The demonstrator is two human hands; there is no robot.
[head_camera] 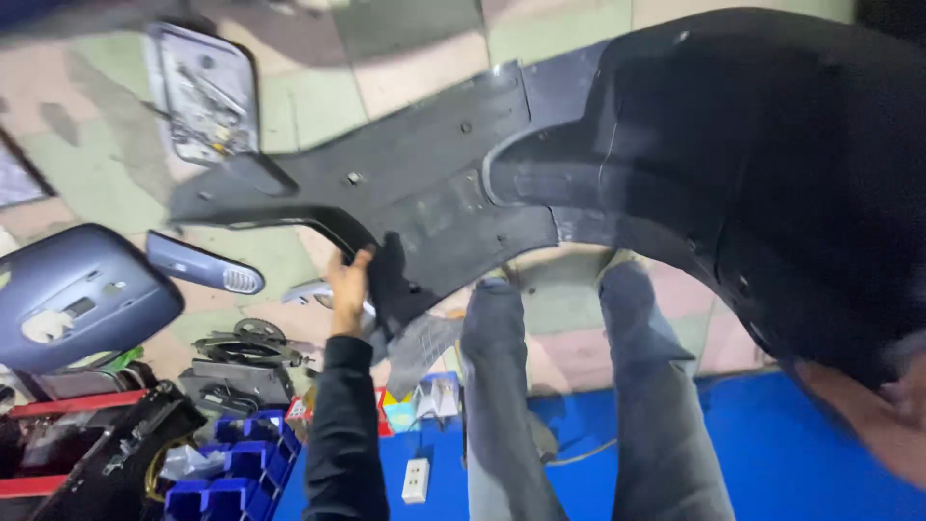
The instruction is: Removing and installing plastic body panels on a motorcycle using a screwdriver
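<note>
L hand (349, 287) grips lower edge of the black panel (579, 183), fingers curled round it; panel held up in front of the legs (579, 405), filling upper right of view. R hand (883, 425) at panel's far right edge, blurred, can't tell its grip. Below: blue mat (801, 453), blue bins (231, 473), grey cover (77, 289) at left.

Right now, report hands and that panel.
Left hand grips the black body panel at its lower edge. Right hand at the panel's right end, blurred. Panel held up over both legs.
</note>
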